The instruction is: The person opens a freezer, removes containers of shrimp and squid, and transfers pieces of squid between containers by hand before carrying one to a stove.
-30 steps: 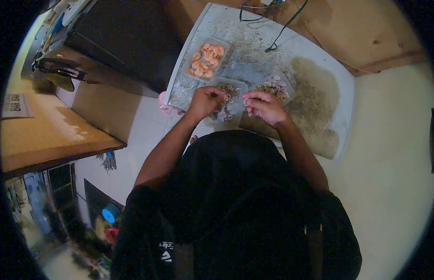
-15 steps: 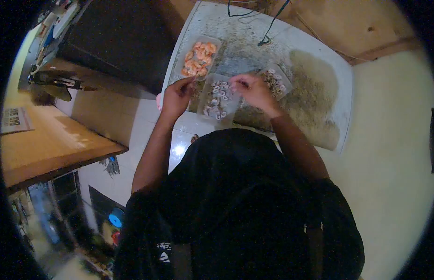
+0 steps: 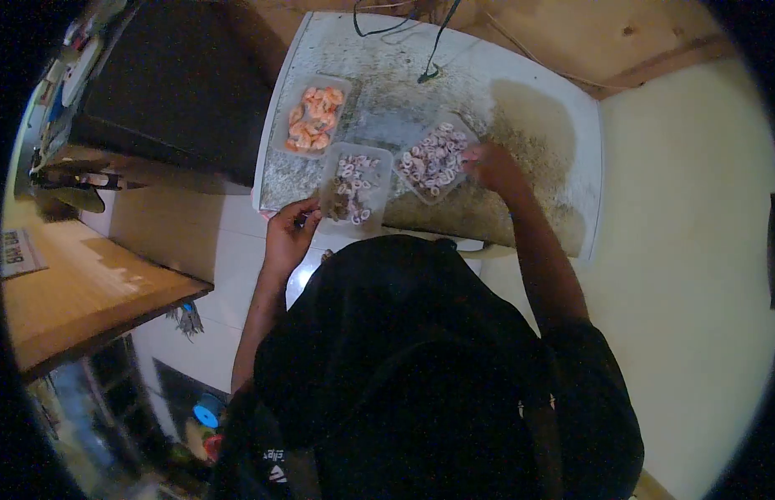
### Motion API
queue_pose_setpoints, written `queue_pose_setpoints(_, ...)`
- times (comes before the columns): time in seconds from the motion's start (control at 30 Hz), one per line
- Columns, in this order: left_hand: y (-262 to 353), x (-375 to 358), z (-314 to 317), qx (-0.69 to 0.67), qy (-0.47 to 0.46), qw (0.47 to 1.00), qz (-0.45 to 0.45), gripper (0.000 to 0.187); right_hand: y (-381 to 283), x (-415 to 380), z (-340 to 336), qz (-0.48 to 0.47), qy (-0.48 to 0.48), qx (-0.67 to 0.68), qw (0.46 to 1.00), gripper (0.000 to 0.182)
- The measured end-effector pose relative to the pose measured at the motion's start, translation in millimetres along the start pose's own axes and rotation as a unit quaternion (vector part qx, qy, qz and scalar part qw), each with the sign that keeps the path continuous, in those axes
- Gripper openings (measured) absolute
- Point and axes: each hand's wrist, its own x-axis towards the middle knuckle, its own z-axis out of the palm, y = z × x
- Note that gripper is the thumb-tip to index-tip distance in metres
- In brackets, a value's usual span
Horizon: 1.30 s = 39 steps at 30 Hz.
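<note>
Three clear plastic containers stand on a worn white surface. The left one (image 3: 343, 93) holds orange shrimp (image 3: 314, 118). Scattered squid pieces (image 3: 356, 179) lie in the middle container (image 3: 377, 152). Tilted beside it, the right container (image 3: 462, 125) is fuller, with pale purple squid rings (image 3: 433, 162). My left hand (image 3: 291, 235) is curled at the near left edge of the middle container, thumb and fingers close together. At the right container's right rim, my right hand (image 3: 494, 169) has its fingertips drawn together over the squid; anything between them is too small to make out.
Dark cables (image 3: 429, 73) hang onto the back of the stained white surface (image 3: 387, 50). A dark cabinet (image 3: 171, 92) stands on the left, and a wooden table (image 3: 96, 275) lies below it. A pale wall (image 3: 687, 250) borders the right side.
My right hand has moved right, from over the middle container to the right one. My left hand has come down to the middle container's near left edge. The view has shifted slightly.
</note>
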Motion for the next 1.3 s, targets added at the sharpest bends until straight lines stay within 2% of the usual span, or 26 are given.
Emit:
queue_pose_setpoints(0.07,3.5,1.9,5.9,-0.004,-0.003,0.999,0.05,0.025,20.9,3.3,30.1,-0.129,0.147,-0.02,0.98,0.022)
queue_pose_setpoints(0.1,4.0,3.5,7.3,-0.002,-0.004,0.999,0.05,0.025,14.0,2.8,26.9,-0.129,0.148,-0.019,0.98,0.022)
queue_pose_setpoints(0.17,3.6,7.1,9.7,0.006,-0.02,0.998,0.061,0.027,-10.8,2.6,10.8,-0.041,0.113,0.046,0.992,0.02)
queue_pose_setpoints(0.2,1.7,7.3,10.8,0.006,-0.02,0.998,0.061,0.027,-11.7,2.8,8.6,-0.04,0.113,0.046,0.992,0.02)
queue_pose_setpoints(0.3,0.0,6.8,13.5,-0.007,-0.011,0.998,0.061,0.027,-4.8,6.5,8.6,-0.045,0.084,0.048,0.994,0.019)
queue_pose_setpoints(0.37,3.9,4.5,13.5,0.053,-0.01,0.997,0.058,0.026,16.5,11.5,22.6,-0.087,0.076,0.065,0.991,0.017)
queue_pose_setpoints(0.5,-3.5,2.4,14.7,0.031,0.005,0.998,0.059,0.025,23.0,11.4,16.2,-0.131,0.073,0.102,0.983,0.015)
queue_pose_setpoints(0.57,-3.0,1.0,13.5,0.028,0.007,0.998,0.058,0.025,7.2,7.7,-6.9,0.013,0.038,0.18,0.983,0.014)
queue_pose_setpoints(0.7,-0.5,-0.1,12.1,0.044,0.015,0.997,0.061,0.024,7.0,10.0,-11.2,-0.048,0.093,0.187,0.977,0.014)
queue_pose_setpoints(0.77,-0.8,-0.7,13.1,0.012,0.022,0.997,0.069,0.024,-33.3,9.2,-21.5,-0.097,0.062,0.281,0.953,0.017)
queue_pose_setpoints(0.83,-1.1,-0.2,11.6,0.033,0.013,0.998,0.05,0.024,-57.8,22.4,4.7,-0.072,-0.038,0.318,0.945,0.02)
queue_pose_setpoints(0.9,-0.4,0.7,12.1,0.056,0.005,0.998,0.035,0.024,-105.0,22.5,30.6,-0.175,0.015,0.277,0.945,0.021)
queue_pose_setpoints(1.0,-2.7,-1.1,11.6,0.052,0.016,0.997,0.051,0.024,-143.9,19.5,55.7,-0.117,0.061,0.273,0.953,0.019)
queue_pose_setpoints(1.1,-13.2,-5.6,8.2,0.085,0.05,0.994,0.04,0.024,-111.4,8.8,27.2,-0.026,0.15,0.267,0.952,0.013)
queue_pose_setpoints(1.17,-19.4,-11.2,6.7,0.083,0.11,0.987,0.077,0.029,-32.0,10.6,26.7,-0.032,0.173,0.122,0.977,0.013)
queue_pose_setpoints(1.2,-26.5,-13.9,6.2,0.081,0.112,0.988,0.075,0.029,-23.1,4.8,11.2,-0.003,0.145,0.047,0.988,0.014)
queue_pose_setpoints(1.23,-33.6,-16.0,5.6,0.06,0.11,0.992,0.017,0.032,-19.8,1.5,-2.4,0.027,0.117,-0.028,0.992,0.016)
queue_pose_setpoints(1.27,-39.9,-17.9,5.2,0.04,0.106,0.993,-0.039,0.035,-12.8,2.7,-2.3,0.027,0.117,-0.029,0.992,0.016)
queue_pose_setpoints(1.3,-35.4,-19.8,5.8,0.04,0.106,0.993,-0.039,0.035,-8.2,6.6,-1.5,0.014,0.102,-0.097,0.99,0.019)
